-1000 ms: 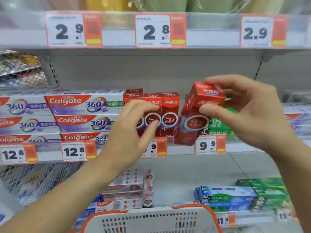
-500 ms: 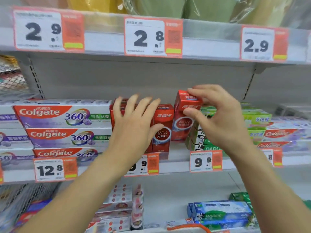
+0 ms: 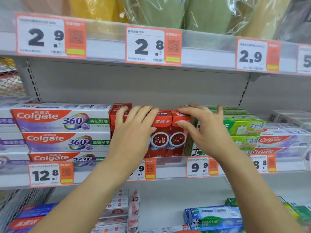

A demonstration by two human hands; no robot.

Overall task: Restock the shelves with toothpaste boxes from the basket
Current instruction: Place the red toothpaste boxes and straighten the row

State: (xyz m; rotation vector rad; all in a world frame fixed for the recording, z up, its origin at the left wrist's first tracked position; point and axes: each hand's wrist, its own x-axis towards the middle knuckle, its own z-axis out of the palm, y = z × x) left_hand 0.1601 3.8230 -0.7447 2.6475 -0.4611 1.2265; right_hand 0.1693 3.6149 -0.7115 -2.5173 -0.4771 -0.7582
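Stood upright on middle shelf (image 3: 168, 171): red toothpaste boxes (image 3: 159, 135). Left hand (image 3: 134, 132) lay flat, fingers spread, across left ones. Right hand (image 3: 205, 130) pinched rightmost red box (image 3: 177, 140). Flanked by Colgate 360 stack (image 3: 64, 132), green boxes (image 3: 244, 128).

Red toothpaste box (image 3: 178, 135): formerly held tilted in right hand (image 3: 206, 132); now upright in shelf row, right end.
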